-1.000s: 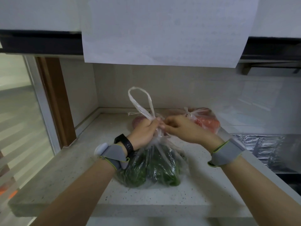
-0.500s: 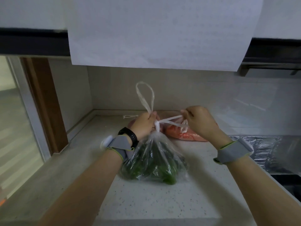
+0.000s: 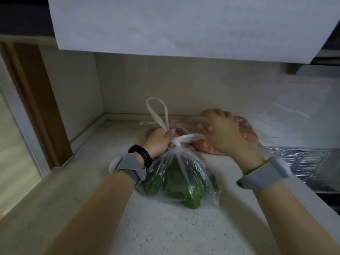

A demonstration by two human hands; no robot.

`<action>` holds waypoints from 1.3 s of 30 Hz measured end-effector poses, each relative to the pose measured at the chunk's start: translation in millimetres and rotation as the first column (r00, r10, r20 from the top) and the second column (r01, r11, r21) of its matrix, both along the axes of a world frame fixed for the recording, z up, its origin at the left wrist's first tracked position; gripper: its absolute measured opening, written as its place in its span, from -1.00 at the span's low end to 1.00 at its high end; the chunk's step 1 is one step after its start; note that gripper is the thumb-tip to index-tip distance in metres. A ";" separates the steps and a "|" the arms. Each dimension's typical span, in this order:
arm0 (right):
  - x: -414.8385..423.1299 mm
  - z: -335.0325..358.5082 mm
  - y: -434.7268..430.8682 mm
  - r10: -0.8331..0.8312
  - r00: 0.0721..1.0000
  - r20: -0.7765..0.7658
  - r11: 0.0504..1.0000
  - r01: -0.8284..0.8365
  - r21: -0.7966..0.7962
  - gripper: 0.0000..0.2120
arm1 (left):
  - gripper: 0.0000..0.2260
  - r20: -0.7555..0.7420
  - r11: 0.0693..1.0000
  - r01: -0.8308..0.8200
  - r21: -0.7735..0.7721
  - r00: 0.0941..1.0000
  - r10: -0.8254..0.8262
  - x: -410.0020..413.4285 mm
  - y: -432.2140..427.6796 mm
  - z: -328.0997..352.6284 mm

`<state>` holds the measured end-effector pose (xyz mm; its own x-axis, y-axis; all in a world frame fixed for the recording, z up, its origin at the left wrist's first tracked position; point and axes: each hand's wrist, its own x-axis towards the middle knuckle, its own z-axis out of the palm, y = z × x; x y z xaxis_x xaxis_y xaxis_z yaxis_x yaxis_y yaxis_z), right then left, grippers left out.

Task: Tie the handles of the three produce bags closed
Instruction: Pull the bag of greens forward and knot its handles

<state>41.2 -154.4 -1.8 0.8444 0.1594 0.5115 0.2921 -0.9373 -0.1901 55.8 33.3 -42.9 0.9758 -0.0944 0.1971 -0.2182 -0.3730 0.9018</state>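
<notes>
The bag of greens [image 3: 181,181] is lying on the surface [image 3: 165,229]. The left hand [image 3: 159,141] is pinching one handle [image 3: 157,112] at the knot [image 3: 177,143]; the right hand [image 3: 225,134] is gripping the other handle [image 3: 192,138] with curled fingers [image 3: 218,116].

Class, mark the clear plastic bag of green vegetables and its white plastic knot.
clear plastic bag of green vegetables [image 3: 182,175]: head view, front wall.
white plastic knot [image 3: 177,142]: head view, knot's centre.

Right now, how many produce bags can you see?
3: green bag in front, red bag behind the right hand, pinkish bag mostly hidden behind the left hand.
</notes>
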 end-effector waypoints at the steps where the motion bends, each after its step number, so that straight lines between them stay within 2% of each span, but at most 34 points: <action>1: 2.2 -3.4 12.6 0.051 0.998 0.020 0.997 -0.050 -0.063 -0.59 | -0.64 0.007 1.000 0.008 0.007 1.000 -0.008 -0.1 -0.3 0.3; 3: 9.3 -14.8 32.2 0.209 0.974 -0.088 0.970 -0.218 -0.109 -0.50 | -0.66 0.012 0.999 0.034 -0.033 0.999 -0.033 2.0 0.0 -2.4; 5: 14.3 -25.4 39.8 0.334 0.917 -0.219 0.942 -0.332 0.047 -0.60 | -0.69 0.022 0.996 0.044 -0.073 0.999 -0.043 2.0 3.5 -4.6; 6: 15.1 -28.0 39.7 0.371 0.903 -0.215 0.928 -0.352 0.123 -0.67 | -0.69 0.032 0.996 0.042 -0.075 0.999 -0.040 -0.2 4.6 -3.9; 8: 16.5 -31.4 40.6 0.406 0.908 -0.104 0.909 -0.390 0.148 -0.70 | -0.67 0.052 0.996 0.042 -0.076 0.998 -0.038 -2.0 7.4 -4.4; 10: 12.5 -31.5 42.1 0.403 0.915 -0.017 0.908 -0.397 0.135 -0.74 | -0.72 0.041 0.990 0.077 -0.118 0.996 -0.073 -4.9 8.3 -3.6; 13: 7.1 -35.4 39.0 0.397 0.917 0.040 0.894 -0.397 0.207 -0.79 | -0.84 0.020 0.974 0.168 -0.152 0.986 -0.167 -11.1 7.4 1.1; 16: 5.1 -40.3 35.5 0.361 0.932 0.028 0.871 -0.348 0.346 -0.67 | -0.80 -0.011 0.966 0.203 -0.157 0.978 -0.208 -14.9 11.5 4.9; 19: 2.3 -42.4 35.0 0.355 0.934 -0.043 0.829 -0.293 0.477 -0.61 | -0.72 -0.028 0.981 0.178 -0.081 0.983 -0.180 -17.0 10.2 5.1; 21: -1.5 -42.0 34.9 0.369 0.926 -0.075 0.811 -0.281 0.513 -0.59 | -0.74 -0.039 0.987 0.157 -0.039 0.987 -0.159 -15.3 10.4 3.5; 27: -9.6 -33.5 30.6 0.334 0.939 -0.083 0.873 -0.274 0.404 -0.63 | -0.70 -0.045 0.997 0.069 0.025 0.997 -0.068 -14.8 17.2 2.7; 31: -22.0 -29.0 38.9 0.414 0.908 -0.062 0.868 -0.374 0.326 -0.71 | -0.78 -0.077 0.990 0.064 -0.124 0.994 -0.074 -14.6 20.4 0.7; 35: -27.3 -29.7 43.6 0.488 0.873 -0.024 0.850 -0.469 0.238 -0.79 | -0.85 -0.069 0.980 0.026 -0.199 0.997 -0.041 -15.9 20.0 0.5; 39: -28.3 -34.1 44.6 0.431 0.902 -0.012 0.896 -0.426 0.127 -0.86 | -0.80 -0.057 0.974 0.005 -0.225 0.998 -0.018 -18.5 18.0 2.2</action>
